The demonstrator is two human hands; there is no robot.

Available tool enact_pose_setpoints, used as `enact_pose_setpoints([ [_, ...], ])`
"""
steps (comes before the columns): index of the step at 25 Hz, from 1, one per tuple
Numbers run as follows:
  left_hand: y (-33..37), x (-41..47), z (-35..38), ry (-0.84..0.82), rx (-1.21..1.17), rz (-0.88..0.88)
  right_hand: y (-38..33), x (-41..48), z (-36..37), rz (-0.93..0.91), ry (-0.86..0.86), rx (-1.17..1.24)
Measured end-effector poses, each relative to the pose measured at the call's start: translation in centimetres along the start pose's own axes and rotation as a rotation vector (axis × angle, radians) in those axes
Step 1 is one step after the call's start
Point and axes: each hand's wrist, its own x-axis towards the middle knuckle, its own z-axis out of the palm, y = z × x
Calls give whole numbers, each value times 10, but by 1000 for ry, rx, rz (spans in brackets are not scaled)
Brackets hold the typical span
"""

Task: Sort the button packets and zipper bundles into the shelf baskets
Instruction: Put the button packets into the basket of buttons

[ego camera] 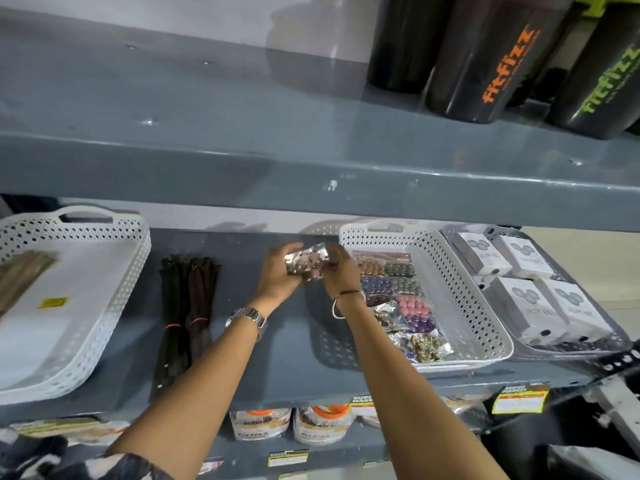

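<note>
Both hands hold one clear packet of pinkish buttons (309,261) above the middle of the grey shelf (277,358). My left hand (278,275) grips its left side and my right hand (341,273) its right side. Just to the right, a white perforated basket (485,317) holds several button packets in brown, blue, pink and purple. Two dark zipper bundles (185,306), tied with red bands, lie on the shelf to the left. At the far left, a second white basket (114,306) holds a brownish zipper bundle (20,275) and a yellow sticker.
A clear basket (620,344) at the far right holds several small white boxes. Black bottles (485,57) stand on the shelf above, whose front edge overhangs the work area. Jars and price tags sit on the shelf below.
</note>
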Motion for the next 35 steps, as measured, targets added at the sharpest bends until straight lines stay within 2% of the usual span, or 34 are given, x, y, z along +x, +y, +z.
enact_pose_setpoints([
  [3,35,-3,58,-32,-112,45,17,4,-50,51,295,105],
  [5,48,-14,104,-143,-52,77,42,4,-84,106,390,31],
  [9,49,-42,168,-492,334,154,105,-1,-135,257,154,-133],
  [11,42,-43,189,-552,558,261,127,3,-151,297,126,-214],
  [13,41,-48,192,-627,662,333,136,6,-157,348,50,-252],
  [14,43,-51,188,-591,746,383,134,5,-160,374,-20,-304],
  [16,43,-59,183,-509,808,308,130,5,-158,423,-120,-412],
  [18,42,-58,177,-547,925,193,124,4,-152,382,-59,-547],
  [20,40,-55,173,-633,873,129,117,3,-142,309,-78,-686],
  [22,36,-53,161,-599,808,192,112,2,-131,297,-124,-779],
  [25,45,-53,134,-491,706,320,87,-2,-117,287,47,-789],
  [28,57,-41,83,-305,652,357,39,-1,-78,145,200,-765],
  [30,41,-30,25,-160,691,253,2,-4,-30,24,197,-681],
  [32,4,-23,-38,-57,789,69,-29,-18,27,-85,85,-649],
  [35,-55,-41,-116,-96,905,-284,-56,-61,116,-134,-207,-603],
])
